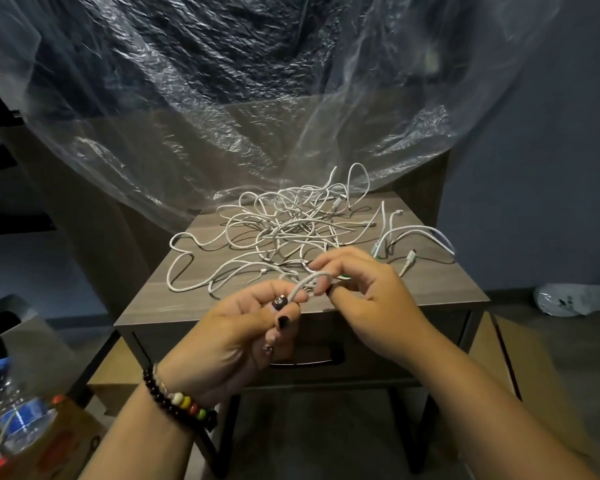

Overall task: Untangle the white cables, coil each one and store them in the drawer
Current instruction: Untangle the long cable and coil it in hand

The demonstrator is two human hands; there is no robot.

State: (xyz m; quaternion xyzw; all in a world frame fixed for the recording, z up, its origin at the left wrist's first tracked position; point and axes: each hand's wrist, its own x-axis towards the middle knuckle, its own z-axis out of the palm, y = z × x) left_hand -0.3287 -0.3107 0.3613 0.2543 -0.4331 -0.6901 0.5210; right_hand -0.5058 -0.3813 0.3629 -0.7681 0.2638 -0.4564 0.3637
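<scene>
Fingers of my left hand [243, 327] curl tight around one thin white cable [300, 287]; my right hand [364, 289] pinches its loop above the grey wooden table [146, 303].

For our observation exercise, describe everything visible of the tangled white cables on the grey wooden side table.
The tangled white cables are thin cords, looped and knotted in a loose heap on the grey wooden side table. Several connector ends lie free at the right. One strand rises off the pile, pinched by the left hand and right hand.
</scene>
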